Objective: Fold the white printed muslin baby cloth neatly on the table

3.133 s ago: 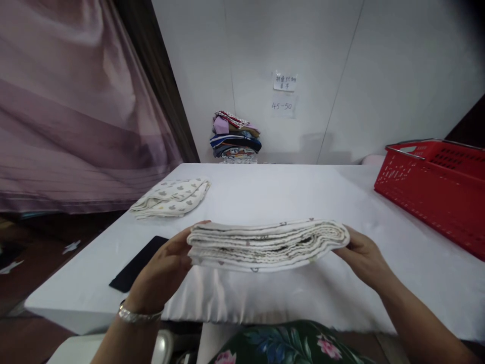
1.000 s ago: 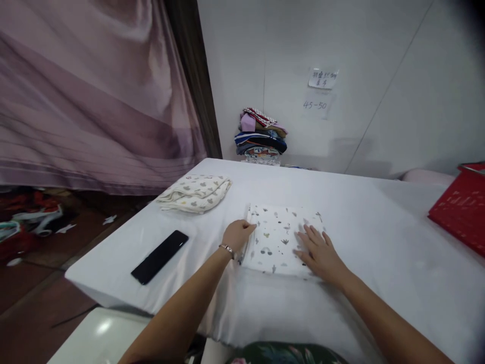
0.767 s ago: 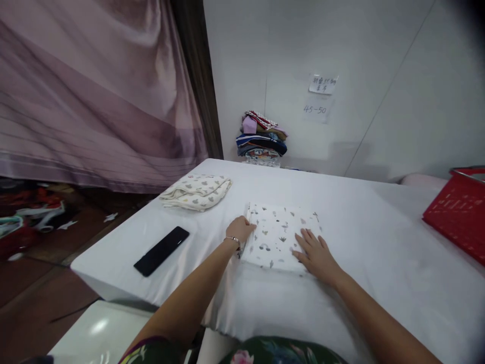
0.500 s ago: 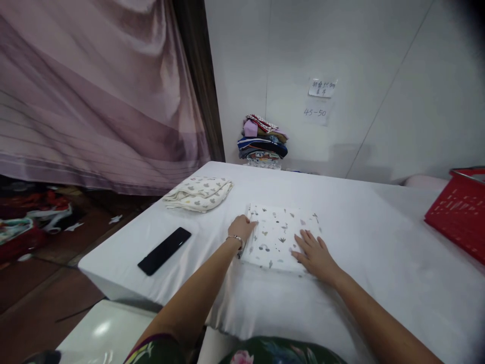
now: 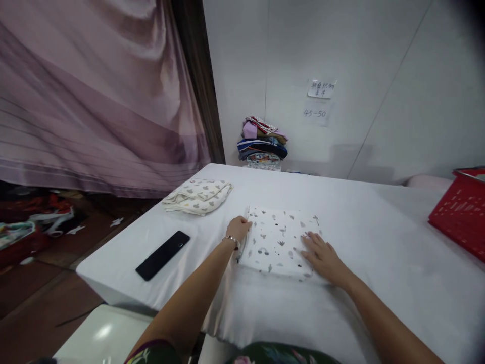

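A folded white cloth (image 5: 278, 237) with small grey and tan prints lies flat on the white-covered table (image 5: 379, 237) in front of me. At its left edge, my left hand (image 5: 238, 229) is closed with curled fingers, gripping the layers there. My right hand (image 5: 324, 255) rests open near the right edge, palm down, its spread fingers touching the print. Further left lies another folded cream cloth (image 5: 199, 196) with grey motifs, apart from both hands.
A black phone (image 5: 162, 255) lies at the table's left side. A red basket (image 5: 460, 215) stands at the right edge. Against the wall is a stack of folded fabrics (image 5: 262, 141) beyond the table. A pink curtain (image 5: 94, 96) hangs left, and a white stool (image 5: 102, 333) stands below.
My right hand has slid a little to the right across the cloth, towards its right edge. My left hand has shifted slightly left, still at the left edge.
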